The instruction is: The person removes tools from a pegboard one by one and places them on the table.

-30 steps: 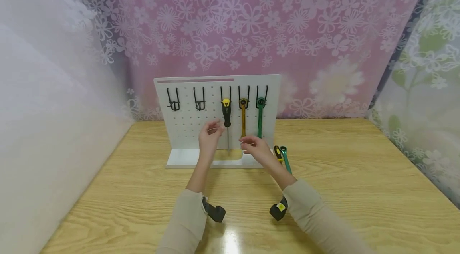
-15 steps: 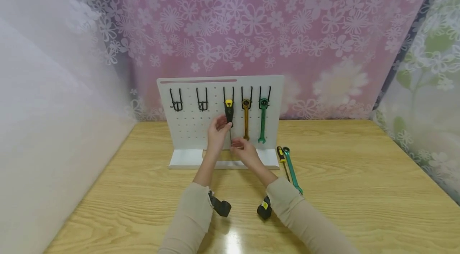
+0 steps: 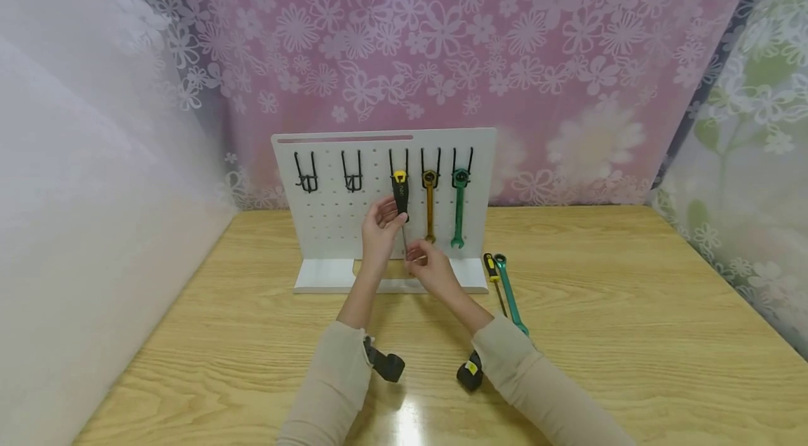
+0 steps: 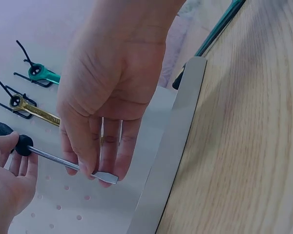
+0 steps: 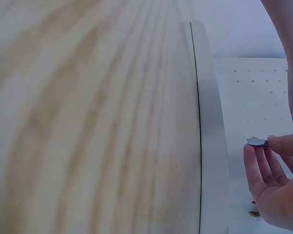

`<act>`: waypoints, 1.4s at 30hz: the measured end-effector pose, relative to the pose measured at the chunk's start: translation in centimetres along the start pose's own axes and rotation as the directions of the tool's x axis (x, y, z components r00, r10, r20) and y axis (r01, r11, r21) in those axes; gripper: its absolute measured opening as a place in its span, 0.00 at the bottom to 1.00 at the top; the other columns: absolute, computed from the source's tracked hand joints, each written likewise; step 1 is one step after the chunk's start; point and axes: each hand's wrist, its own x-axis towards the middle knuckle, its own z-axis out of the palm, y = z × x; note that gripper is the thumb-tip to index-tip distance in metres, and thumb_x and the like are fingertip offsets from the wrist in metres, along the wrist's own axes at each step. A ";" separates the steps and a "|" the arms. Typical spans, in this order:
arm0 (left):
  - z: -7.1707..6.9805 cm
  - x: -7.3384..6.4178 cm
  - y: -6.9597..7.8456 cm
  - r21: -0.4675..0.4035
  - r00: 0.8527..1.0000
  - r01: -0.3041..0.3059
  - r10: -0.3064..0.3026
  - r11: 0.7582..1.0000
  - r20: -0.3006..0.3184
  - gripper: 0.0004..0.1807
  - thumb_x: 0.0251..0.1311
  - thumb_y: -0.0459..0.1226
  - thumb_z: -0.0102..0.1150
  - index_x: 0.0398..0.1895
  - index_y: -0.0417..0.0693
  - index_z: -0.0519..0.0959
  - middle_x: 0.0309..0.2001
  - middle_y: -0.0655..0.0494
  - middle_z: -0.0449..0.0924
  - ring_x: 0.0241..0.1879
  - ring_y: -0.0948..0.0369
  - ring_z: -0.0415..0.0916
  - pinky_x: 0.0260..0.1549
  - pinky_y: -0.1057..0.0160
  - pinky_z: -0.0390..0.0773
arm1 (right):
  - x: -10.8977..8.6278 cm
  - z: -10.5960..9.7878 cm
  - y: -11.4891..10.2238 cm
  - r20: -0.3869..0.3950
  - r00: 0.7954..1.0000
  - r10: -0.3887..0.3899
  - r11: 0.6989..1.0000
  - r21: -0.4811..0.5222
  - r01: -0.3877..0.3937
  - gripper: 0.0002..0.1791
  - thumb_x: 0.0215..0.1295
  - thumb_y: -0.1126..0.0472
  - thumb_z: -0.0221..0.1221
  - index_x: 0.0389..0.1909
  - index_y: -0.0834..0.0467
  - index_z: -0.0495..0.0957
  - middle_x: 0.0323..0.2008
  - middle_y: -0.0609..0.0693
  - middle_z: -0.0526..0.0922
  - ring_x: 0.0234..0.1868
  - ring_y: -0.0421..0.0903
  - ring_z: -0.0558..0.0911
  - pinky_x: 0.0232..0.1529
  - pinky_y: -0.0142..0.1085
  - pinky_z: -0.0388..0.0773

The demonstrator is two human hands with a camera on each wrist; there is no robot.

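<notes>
A flat-blade screwdriver [image 3: 400, 188] with a black and yellow handle hangs upright, tip down, at the middle hook of a white pegboard [image 3: 331, 221]. My left hand [image 3: 377, 230] pinches the lower end of its handle, thumb in front. Lower down, my right hand [image 3: 432, 268] pinches the metal shaft [image 4: 56, 158] just above the blade. The blade [image 5: 256, 142] pokes out past the right fingertips in the right wrist view. Beside the screwdriver hang a gold wrench [image 3: 430, 204] and a green wrench [image 3: 459, 211], each on its own hook.
Two black hooks [image 3: 306, 176] on the board's left hold nothing. On the wooden table [image 3: 600, 306], right of the pegboard's white base [image 3: 325, 276], lie a second screwdriver [image 3: 491, 268] and another green wrench [image 3: 510, 292]. A pink floral curtain [image 3: 404, 46] hangs behind.
My left hand has moved right and taken hold of the screwdriver's handle. My right hand has come left, away from the gold wrench, and now pinches the shaft.
</notes>
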 end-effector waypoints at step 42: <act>-0.1 -4.3 2.7 -0.057 0.979 -0.184 0.188 0.981 0.084 0.27 0.57 0.22 0.54 0.62 0.36 0.65 0.46 0.35 0.70 0.46 0.44 0.70 0.48 0.58 0.73 | -4.9 -1.9 -3.9 0.097 0.994 -0.053 0.992 0.119 0.041 0.12 0.57 0.76 0.57 0.42 0.67 0.72 0.33 0.56 0.76 0.31 0.51 0.79 0.33 0.48 0.80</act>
